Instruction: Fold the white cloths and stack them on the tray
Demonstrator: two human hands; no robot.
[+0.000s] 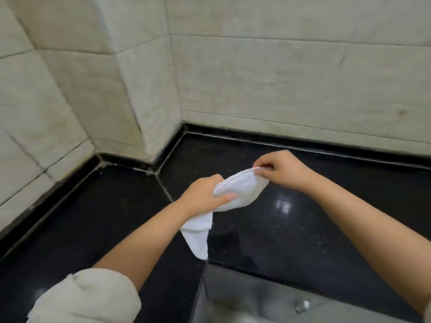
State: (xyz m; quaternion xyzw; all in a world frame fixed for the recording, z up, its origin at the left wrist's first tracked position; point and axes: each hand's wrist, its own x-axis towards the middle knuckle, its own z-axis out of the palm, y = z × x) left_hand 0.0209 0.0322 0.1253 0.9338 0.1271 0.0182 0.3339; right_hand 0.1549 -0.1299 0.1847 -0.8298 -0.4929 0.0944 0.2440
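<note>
White cloth [235, 190] pinched between left hand [203, 197] and right hand [283, 170], above black desk [303, 217] beside sink [256, 297].

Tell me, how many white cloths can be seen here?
1. The white cloth is held above the black counter by both hands, left and right. Others may lie out of view.

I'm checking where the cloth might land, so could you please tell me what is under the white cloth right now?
The white cloth is held in the air by the left hand and right hand. Below it are the black countertop and a sink edge. No tray is in view.
</note>
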